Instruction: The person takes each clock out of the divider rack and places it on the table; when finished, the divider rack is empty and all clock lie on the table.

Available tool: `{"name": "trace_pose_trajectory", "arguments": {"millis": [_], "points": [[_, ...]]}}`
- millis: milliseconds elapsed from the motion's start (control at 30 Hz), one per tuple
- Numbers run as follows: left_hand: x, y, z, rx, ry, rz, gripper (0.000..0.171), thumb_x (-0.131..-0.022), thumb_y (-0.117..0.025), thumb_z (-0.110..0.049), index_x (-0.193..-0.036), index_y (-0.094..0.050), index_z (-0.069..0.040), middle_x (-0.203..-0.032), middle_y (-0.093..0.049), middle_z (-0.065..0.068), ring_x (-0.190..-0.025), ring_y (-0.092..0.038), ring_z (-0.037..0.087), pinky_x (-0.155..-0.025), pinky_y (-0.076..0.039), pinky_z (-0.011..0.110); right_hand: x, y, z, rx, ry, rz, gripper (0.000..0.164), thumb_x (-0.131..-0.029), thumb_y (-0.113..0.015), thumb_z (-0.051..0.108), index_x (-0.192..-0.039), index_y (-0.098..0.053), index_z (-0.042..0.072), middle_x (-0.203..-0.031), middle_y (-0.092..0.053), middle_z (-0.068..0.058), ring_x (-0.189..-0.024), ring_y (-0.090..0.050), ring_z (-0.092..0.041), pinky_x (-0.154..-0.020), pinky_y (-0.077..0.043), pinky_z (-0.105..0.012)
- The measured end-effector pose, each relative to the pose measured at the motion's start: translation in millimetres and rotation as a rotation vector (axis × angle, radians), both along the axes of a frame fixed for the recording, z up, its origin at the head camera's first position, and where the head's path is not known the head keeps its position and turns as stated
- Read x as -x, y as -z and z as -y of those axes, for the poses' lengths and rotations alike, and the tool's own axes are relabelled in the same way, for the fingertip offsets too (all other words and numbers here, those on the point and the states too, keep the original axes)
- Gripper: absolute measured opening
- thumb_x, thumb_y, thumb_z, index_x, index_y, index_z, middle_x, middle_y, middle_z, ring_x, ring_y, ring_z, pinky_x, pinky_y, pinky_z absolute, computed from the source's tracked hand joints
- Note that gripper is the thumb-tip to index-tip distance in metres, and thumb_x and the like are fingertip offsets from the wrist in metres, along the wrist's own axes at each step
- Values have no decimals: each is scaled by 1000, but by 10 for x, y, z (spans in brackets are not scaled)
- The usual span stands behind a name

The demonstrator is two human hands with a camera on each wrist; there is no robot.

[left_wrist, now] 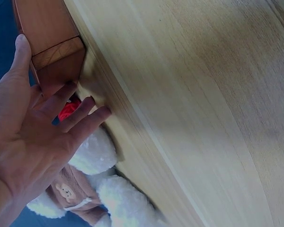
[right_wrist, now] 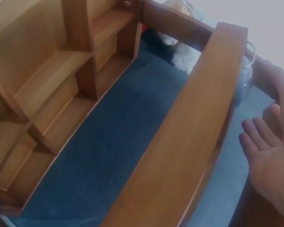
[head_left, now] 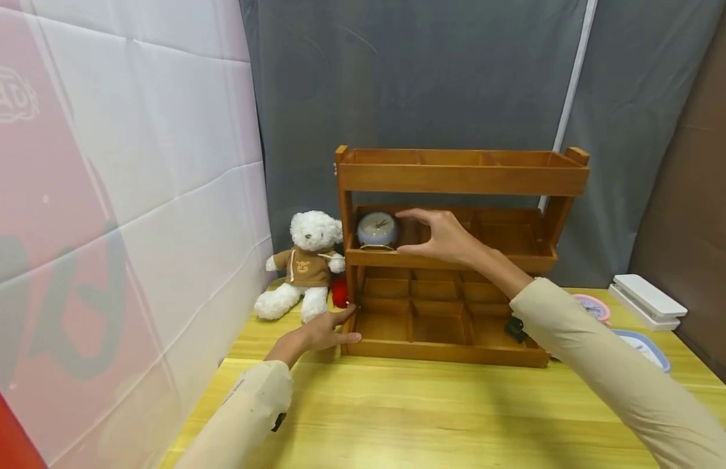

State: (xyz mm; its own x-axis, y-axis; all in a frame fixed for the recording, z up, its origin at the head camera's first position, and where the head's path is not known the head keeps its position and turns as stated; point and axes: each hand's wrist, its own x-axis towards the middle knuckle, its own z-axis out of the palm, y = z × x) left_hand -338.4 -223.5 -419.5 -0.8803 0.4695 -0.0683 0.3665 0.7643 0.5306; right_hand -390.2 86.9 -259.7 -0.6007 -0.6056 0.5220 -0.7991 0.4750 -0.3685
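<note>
A wooden tiered shelf with divided compartments stands on the table. On its middle tier, at the left end, sits a round light-blue alarm clock, which is partly hidden behind the shelf's board in the right wrist view. My right hand is just right of the clock, thumb and fingers spread apart with nothing between them. Down at the shelf's lower left corner is my left hand. Its thumb lies at the front board and its extended fingers reach along the side panel.
Left of the shelf sits a white teddy bear in a brown hoodie, with a red object beside it. To the right lie a pink clock, a blue-rimmed item and a white flat device. A grey curtain hangs behind.
</note>
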Motion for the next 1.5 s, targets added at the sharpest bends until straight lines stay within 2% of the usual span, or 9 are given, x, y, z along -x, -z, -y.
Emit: {"name": "trace_pose_trajectory", "arguments": {"millis": [167, 300, 500, 633, 900, 1267, 1333, 1500], "points": [[16, -14, -4, 7, -9, 10, 83, -102, -67, -42, -163, -28, -3, -158, -42, 24, -144, -45, 40, -117, -37, 52, 121, -16, 185, -26, -6, 19, 71, -84, -90, 28, -144, -60, 3, -144, -61, -18, -133, -56, -39, -110, -45, -55], [20, -16, 1, 6, -19, 18, 83, -102, -67, -42, -164, -28, -4, -159, -41, 24, -144, -44, 40, -118, -37, 52, 182, -19, 339, -79, -9, 23, 73, -86, -89, 30, -147, -58, 3, -147, -59, -17, -132, -58, -35, -108, -47, -51], [25, -19, 0, 15, -25, 22, 83, -102, -66, -43, -164, -27, -5, -159, -42, 24, -144, -44, 39, -118, -37, 52, 263, -14, 494, -132, -6, 20, 74, -86, -88, 33, -148, -57, 6, -147, -58, -15, -121, -63, -31, -97, -53, -45], [19, -26, 0, 15, -24, 23, 83, -102, -66, -43, -164, -27, -4, -158, -42, 25, -144, -44, 40, -117, -37, 53, 310, -9, 534, -149, 5, 4, 76, -85, -89, 36, -147, -59, 7, -148, -57, -15, -122, -62, -31, -97, -53, -44], [4, -47, 1, 25, -19, 10, 83, -102, -67, -42, -164, -27, -2, -158, -42, 25, -143, -45, 40, -117, -37, 53, 333, -1, 552, -146, -5, 30, 77, -85, -87, 39, -149, -56, 9, -145, -59, -12, -120, -63, -28, -96, -53, -44], [2, -2, -11, 33, -6, 5, 83, -101, -68, -42, -163, -29, -2, -157, -43, 25, -141, -48, 40, -115, -40, 52, 381, 67, 529, -157, -55, -8, 68, -88, -84, 41, -145, -61, 13, -140, -62, -11, -113, -66, -25, -93, -56, -42], [9, 8, -8, 32, -10, 11, 83, -102, -67, -42, -163, -29, -3, -158, -42, 24, -141, -48, 40, -116, -40, 52, 382, 65, 523, -163, -54, -5, 67, -89, -84, 41, -145, -61, 13, -142, -61, -12, -115, -66, -27, -94, -56, -43], [23, 20, -5, 31, -17, 8, 82, -102, -67, -43, -164, -29, -3, -159, -42, 24, -141, -48, 39, -116, -40, 52, 387, 48, 519, -185, -44, 12, 63, -93, -80, 38, -148, -60, 14, -154, -51, -16, -133, -56, -34, -103, -52, -47]]}}
